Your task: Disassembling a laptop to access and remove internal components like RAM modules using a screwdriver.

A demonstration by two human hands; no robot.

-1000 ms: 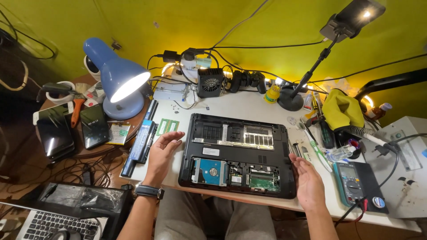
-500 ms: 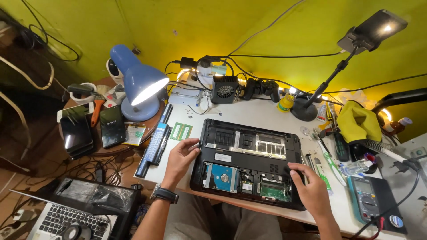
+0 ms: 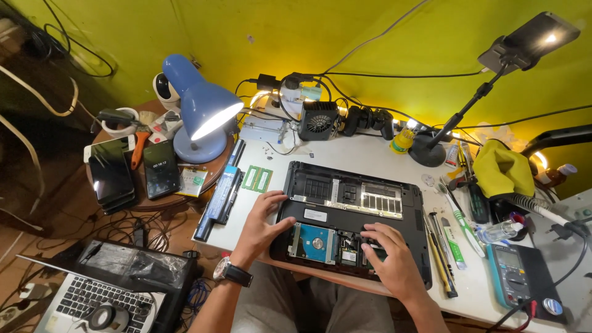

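Two hands (image 3: pixel 259 229), one opened laptop (image 3: pixel 351 216), one lamp (image 3: pixel 200 114)

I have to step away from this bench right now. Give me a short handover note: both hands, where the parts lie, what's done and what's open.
Left hand rests flat on the left edge of the upturned laptop, holding nothing.
Right hand has fingertips down in the open bay beside the hard drive; whether it pinches anything cannot be seen.
Done: bottom cover is off, battery lies left of the laptop, two memory sticks beside it.
Open: drive still seated in its bay; screwdrivers lie right of the laptop.
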